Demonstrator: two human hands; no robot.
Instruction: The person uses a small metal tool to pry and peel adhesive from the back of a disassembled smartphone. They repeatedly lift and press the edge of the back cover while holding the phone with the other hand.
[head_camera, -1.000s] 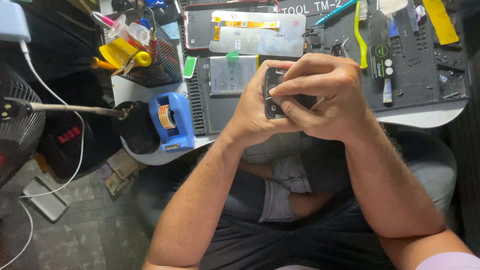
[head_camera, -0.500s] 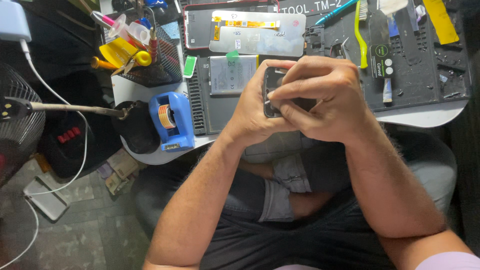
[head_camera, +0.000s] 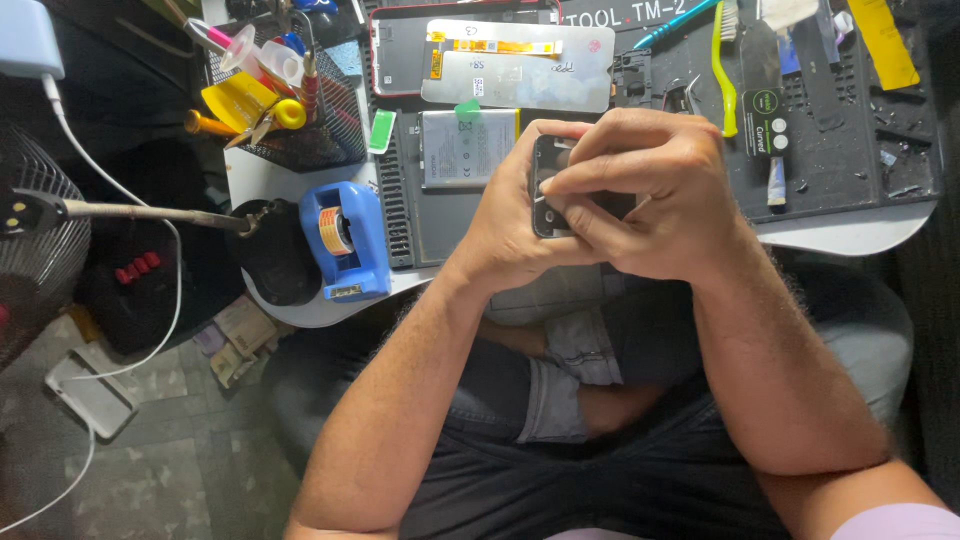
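1. Nothing of note has moved since the earlier pictures: both hands stay locked around the same small dark rectangular phone body, over the near edge of the work mat.
2. That phone body stands on its long axis between the hands, only its left strip with a small round opening showing; the rest is hidden under fingers.
3. Left hand curls closed around the phone body from the left and below, its fingers wrapped behind it.
4. Right hand lies over the top, fingers folded closed across the phone body, with the thumb pressing on its face.
5. Just beyond the hands, on the dark ridged rubber work mat, lies a flat silver rectangular battery with a green tab.
6. Farther back rests a grey phone screen panel with an orange flex ribbon, partly over a red-edged phone frame.
7. Left of the mat stands a blue tape dispenser with an orange roll, touching a black round pad.
8. Behind it, a black wire-mesh basket holds yellow-handled tools.
9. A lime-green toothbrush lies on the mat, up and to the right of the hands.
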